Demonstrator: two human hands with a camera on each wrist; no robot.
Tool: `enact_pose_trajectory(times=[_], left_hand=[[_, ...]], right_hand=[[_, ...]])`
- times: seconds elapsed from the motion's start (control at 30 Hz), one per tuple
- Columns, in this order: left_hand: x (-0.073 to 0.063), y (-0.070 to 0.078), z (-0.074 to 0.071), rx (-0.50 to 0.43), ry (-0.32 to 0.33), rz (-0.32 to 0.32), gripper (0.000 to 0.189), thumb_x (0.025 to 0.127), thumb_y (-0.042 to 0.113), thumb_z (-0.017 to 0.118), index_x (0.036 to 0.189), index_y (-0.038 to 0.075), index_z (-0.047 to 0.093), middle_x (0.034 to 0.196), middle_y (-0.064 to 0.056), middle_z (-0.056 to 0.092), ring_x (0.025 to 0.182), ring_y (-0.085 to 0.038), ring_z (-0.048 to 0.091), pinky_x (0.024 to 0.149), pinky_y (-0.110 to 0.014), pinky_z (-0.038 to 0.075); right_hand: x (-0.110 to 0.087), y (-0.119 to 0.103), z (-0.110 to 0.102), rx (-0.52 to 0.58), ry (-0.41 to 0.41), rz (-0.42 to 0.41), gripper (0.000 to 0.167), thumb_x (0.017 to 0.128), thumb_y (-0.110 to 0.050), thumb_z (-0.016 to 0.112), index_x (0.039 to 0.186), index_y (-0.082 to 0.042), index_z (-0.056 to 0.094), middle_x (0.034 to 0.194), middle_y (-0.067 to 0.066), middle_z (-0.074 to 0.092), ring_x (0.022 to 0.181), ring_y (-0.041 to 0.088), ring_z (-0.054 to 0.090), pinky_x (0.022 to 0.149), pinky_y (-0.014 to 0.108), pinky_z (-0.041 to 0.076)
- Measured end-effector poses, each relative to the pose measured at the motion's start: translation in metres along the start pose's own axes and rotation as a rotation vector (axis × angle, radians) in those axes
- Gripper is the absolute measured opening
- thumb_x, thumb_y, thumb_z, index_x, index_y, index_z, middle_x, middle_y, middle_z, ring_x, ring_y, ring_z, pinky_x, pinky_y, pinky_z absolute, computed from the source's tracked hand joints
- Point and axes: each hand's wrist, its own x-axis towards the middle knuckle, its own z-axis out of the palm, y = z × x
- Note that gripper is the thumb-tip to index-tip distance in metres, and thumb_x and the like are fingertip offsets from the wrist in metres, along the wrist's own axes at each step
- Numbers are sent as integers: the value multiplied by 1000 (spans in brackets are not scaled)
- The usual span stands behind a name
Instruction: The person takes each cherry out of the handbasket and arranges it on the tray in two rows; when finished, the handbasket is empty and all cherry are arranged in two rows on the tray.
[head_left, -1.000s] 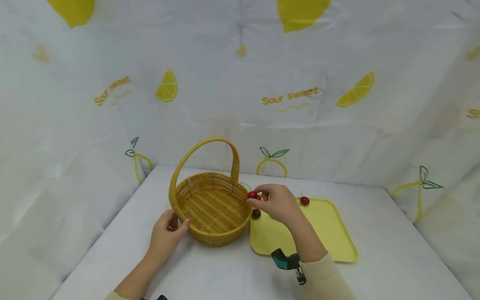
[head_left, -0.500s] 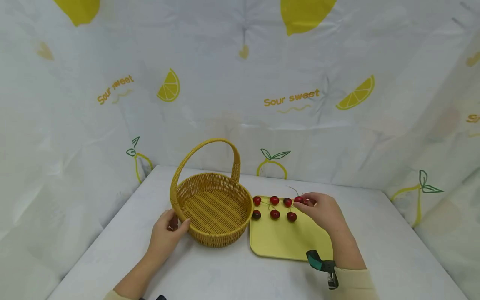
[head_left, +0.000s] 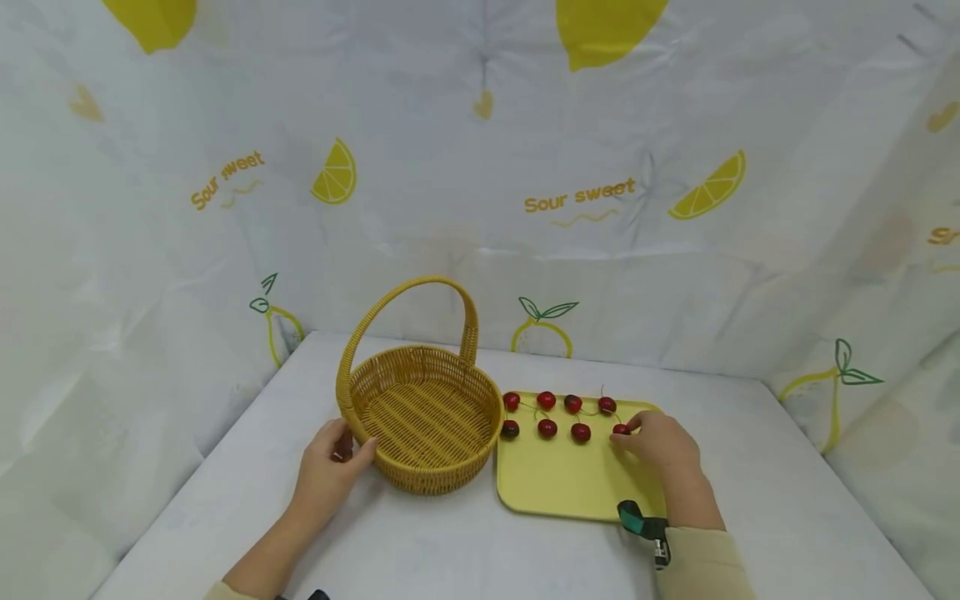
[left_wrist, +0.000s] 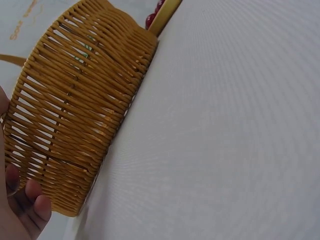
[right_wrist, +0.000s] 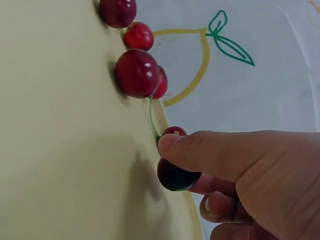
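Observation:
In the head view my left hand (head_left: 324, 471) grips the near left side of a yellow-brown wicker basket (head_left: 442, 477), thumb at the rim and fingers against the outer wall. The left wrist view shows the woven wall (left_wrist: 75, 100) beside curled fingertips. Over the right part of a yellow tray (head_left: 555, 483), my right hand (head_left: 666, 446) pinches a dark red cherry (right_wrist: 175, 175) between thumb and fingers. Whether this cherry touches the tray I cannot tell. Several other cherries (head_left: 547, 427) lie on the tray in two rows, some with green stems. Nothing lies inside the basket.
The tray stands right beside the basket on a white-covered table (head_left: 450, 550). An arched handle (head_left: 431, 281) rises high over the basket. Behind hangs a white curtain (head_left: 420, 225) printed with lemons.
My right hand has gone from beside the basket's right rim to the tray's right side, then slightly nearer with a cherry. A cherry now shows uncovered at the back right. The left hand stays put.

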Motion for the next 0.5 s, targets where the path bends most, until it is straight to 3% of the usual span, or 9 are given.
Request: enact_pose_trajectory(times=[0.3,0.43,0.5], left_hand=[[0,1,2,-16,-19,-7,22,90,14,80,100,16,61,86,-8,52,74,-15,50,61,-25,46],[1,-1,3,-2,2,-4,26,89,13,81,104,12,61,87,-12,51,74,-19,49,61,-24,44],[2,-2,2,-15,57,6,30,89,10,79,113,8,60,88,-13,49,73,-20,46,61,-22,41]], right_hand=[[2,6,11,-3,11,44,50,88,-41,79,108,4,65,97,14,67,81,27,56,71,41,48],[3,6,7,18,-12,30,62,88,-46,77,117,8,63,110,23,67,90,33,60,80,48,50],[3,6,2,32,-22,14,73,88,-51,76,126,10,59,120,29,64,100,40,61,87,54,49]])
